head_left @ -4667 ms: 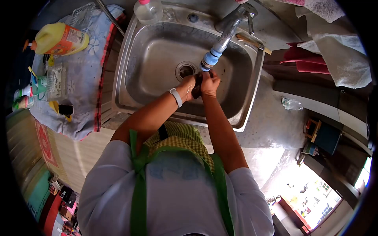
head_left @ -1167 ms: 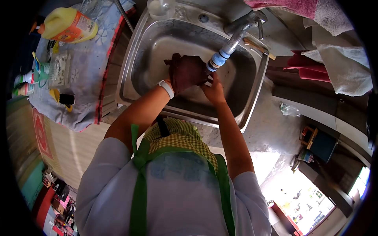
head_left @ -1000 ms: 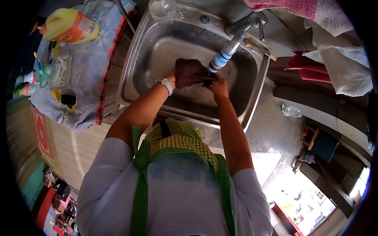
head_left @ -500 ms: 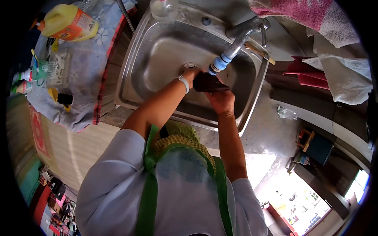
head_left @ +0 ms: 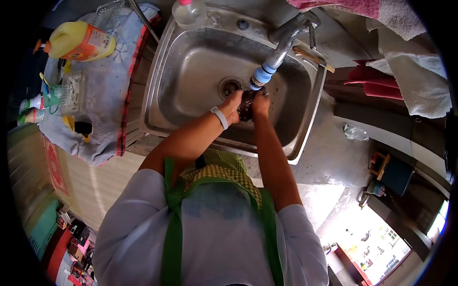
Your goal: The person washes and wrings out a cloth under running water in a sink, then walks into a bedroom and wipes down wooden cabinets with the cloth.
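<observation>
Head view: looking down into a metal sink [head_left: 186, 83].
Left hand [head_left: 231, 107]: clamped on dark cloth [head_left: 245, 106].
Right hand [head_left: 260, 103]: gripping its opposite side.
Cloth: bunched over sink, just below blue faucet nozzle [head_left: 263, 75].

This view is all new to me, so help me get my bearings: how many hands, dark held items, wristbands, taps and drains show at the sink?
Hands: 2 (left hand, right hand)
Dark held item: 1
Wristband: 1
Tap: 1
Drain: 1
Total: 6
</observation>
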Demonstrator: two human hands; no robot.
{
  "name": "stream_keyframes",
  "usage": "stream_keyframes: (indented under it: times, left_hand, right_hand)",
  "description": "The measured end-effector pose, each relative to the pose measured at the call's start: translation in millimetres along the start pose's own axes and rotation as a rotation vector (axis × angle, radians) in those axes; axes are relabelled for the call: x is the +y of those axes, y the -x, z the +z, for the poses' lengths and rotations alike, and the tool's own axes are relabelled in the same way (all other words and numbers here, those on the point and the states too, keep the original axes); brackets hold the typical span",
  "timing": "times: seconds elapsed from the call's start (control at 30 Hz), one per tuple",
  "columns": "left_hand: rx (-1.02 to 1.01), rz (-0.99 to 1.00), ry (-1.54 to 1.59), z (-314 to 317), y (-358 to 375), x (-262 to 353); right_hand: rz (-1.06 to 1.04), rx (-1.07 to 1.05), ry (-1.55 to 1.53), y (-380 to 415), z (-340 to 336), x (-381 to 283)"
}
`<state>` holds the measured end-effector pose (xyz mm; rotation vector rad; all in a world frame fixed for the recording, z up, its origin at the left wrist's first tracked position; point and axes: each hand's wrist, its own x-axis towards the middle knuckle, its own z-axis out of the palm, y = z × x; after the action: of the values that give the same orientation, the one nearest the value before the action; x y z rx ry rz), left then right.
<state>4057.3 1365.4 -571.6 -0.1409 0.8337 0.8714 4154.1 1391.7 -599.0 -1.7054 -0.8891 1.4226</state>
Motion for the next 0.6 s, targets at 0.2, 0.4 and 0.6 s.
stream_keyframes:
  times: [0.2, 0.4, 0.6]
  left_hand:
    - [0.009, 0.126, 0.079, -8, -1, 23]
    - [-0.374, 0.08, 0.205, -23, 5, 22]
    - [-0.004, 0.04, -0.002, 14, 22, 8]
  right_hand:
    - [0.141, -0.477, -0.72, 23, -4, -24]
    - [-0.82, -0.163, 0.277, 66, 31, -6]
    - [-0.524, 0.047, 0.115, 17, 20, 5]
